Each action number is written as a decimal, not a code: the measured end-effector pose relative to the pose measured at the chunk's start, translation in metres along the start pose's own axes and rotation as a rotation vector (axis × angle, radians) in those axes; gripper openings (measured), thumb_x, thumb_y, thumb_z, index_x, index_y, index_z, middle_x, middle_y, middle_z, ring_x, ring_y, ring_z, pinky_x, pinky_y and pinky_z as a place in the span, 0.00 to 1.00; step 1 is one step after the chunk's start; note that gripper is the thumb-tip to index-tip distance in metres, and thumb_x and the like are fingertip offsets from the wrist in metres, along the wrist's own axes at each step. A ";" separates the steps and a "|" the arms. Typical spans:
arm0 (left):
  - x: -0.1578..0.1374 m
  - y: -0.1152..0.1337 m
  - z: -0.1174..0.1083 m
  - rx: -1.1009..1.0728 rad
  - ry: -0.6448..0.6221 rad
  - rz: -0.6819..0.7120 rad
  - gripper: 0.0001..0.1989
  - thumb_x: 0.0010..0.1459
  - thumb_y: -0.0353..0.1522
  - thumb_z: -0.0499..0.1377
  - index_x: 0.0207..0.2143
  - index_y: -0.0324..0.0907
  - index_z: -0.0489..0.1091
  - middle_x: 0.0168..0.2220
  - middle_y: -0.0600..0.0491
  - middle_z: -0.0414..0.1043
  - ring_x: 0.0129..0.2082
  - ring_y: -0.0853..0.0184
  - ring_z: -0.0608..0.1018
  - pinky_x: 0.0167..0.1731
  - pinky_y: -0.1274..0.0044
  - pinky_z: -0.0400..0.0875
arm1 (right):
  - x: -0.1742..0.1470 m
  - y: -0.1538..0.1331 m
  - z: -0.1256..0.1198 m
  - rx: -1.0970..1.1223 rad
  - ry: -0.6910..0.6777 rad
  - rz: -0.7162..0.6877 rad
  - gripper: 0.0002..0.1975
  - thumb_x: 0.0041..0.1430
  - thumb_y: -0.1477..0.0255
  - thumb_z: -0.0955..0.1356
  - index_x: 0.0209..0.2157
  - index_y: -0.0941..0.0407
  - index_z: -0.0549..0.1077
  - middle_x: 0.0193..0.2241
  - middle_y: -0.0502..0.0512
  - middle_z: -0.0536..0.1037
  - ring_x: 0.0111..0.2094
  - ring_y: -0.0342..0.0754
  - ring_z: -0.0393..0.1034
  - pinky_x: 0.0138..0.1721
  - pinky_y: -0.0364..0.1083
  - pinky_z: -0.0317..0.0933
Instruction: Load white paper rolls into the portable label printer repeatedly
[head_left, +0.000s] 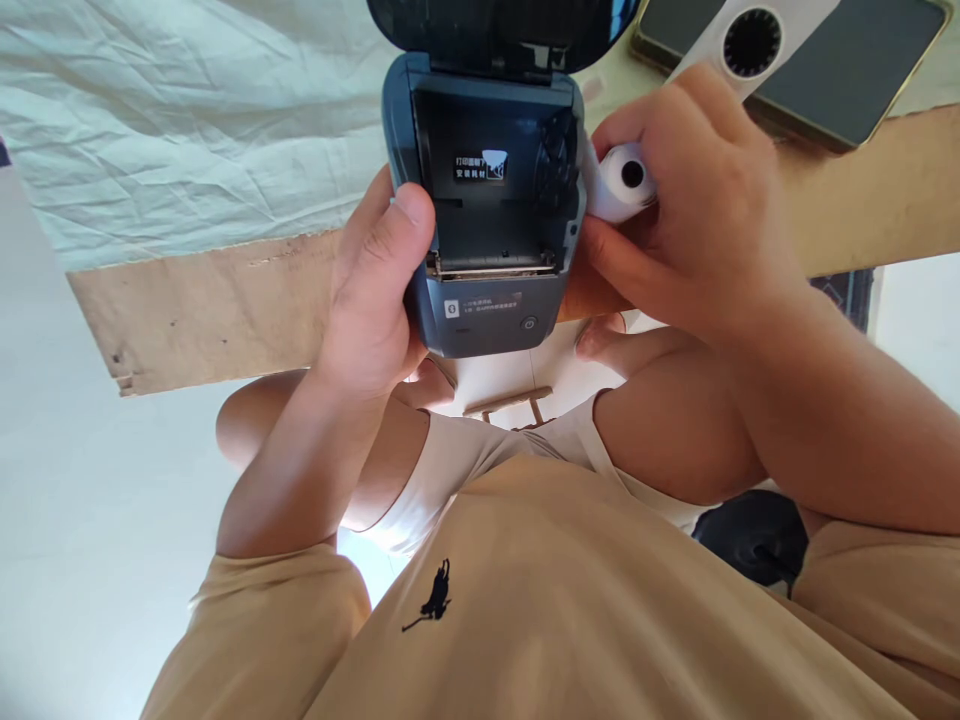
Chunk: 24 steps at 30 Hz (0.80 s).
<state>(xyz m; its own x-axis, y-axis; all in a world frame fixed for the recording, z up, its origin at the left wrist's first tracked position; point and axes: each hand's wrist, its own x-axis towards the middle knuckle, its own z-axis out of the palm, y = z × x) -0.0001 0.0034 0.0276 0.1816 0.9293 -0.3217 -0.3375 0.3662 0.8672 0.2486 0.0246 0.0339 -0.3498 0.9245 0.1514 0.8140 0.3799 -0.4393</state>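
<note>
My left hand grips a dark blue label printer from its left side, the thumb lying on the rim. Its black lid is swung up, and the roll compartment shows a small printed sticker and no roll inside. Between the thumb and fingers of my right hand is a small white paper roll with a dark core hole. That roll is close against the printer's right wall; whether they touch I cannot tell. Some fingers beneath the printer and roll are hidden.
A larger white roll with a black core lies just beyond my right hand, over a dark tablet-like device with a gold edge. Pale wrinkled cloth covers the wooden table, whose bare front edge runs above my knees.
</note>
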 end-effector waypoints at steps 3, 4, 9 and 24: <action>0.000 0.002 0.002 0.017 -0.009 0.011 0.31 0.37 0.62 0.86 0.38 0.58 0.87 0.49 0.54 0.90 0.59 0.42 0.89 0.37 0.61 0.87 | -0.001 0.003 -0.001 0.035 -0.025 -0.009 0.31 0.59 0.70 0.69 0.64 0.44 0.71 0.61 0.53 0.83 0.56 0.51 0.80 0.56 0.52 0.74; 0.000 0.002 0.002 0.013 -0.018 0.027 0.30 0.38 0.62 0.86 0.37 0.58 0.86 0.49 0.54 0.90 0.60 0.42 0.88 0.38 0.61 0.88 | -0.001 0.003 -0.001 0.043 -0.031 -0.014 0.32 0.57 0.72 0.68 0.65 0.44 0.71 0.61 0.52 0.83 0.58 0.51 0.81 0.57 0.52 0.75; 0.000 0.003 0.003 0.015 -0.019 0.020 0.28 0.38 0.61 0.87 0.35 0.60 0.86 0.48 0.54 0.90 0.63 0.40 0.88 0.41 0.60 0.89 | -0.003 0.004 0.004 0.015 0.044 -0.005 0.22 0.64 0.64 0.70 0.60 0.46 0.77 0.59 0.56 0.83 0.56 0.52 0.80 0.52 0.51 0.76; -0.001 0.000 -0.001 -0.026 -0.073 0.036 0.24 0.49 0.56 0.85 0.40 0.55 0.86 0.50 0.48 0.89 0.61 0.40 0.88 0.34 0.64 0.85 | -0.002 0.006 0.003 0.083 -0.069 -0.091 0.37 0.56 0.74 0.67 0.68 0.45 0.73 0.60 0.56 0.82 0.58 0.51 0.78 0.57 0.50 0.79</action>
<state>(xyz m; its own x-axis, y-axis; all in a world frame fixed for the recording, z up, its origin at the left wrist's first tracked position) -0.0012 0.0027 0.0272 0.2357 0.9362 -0.2606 -0.3685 0.3343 0.8675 0.2528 0.0253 0.0282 -0.4534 0.8812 0.1338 0.7374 0.4552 -0.4990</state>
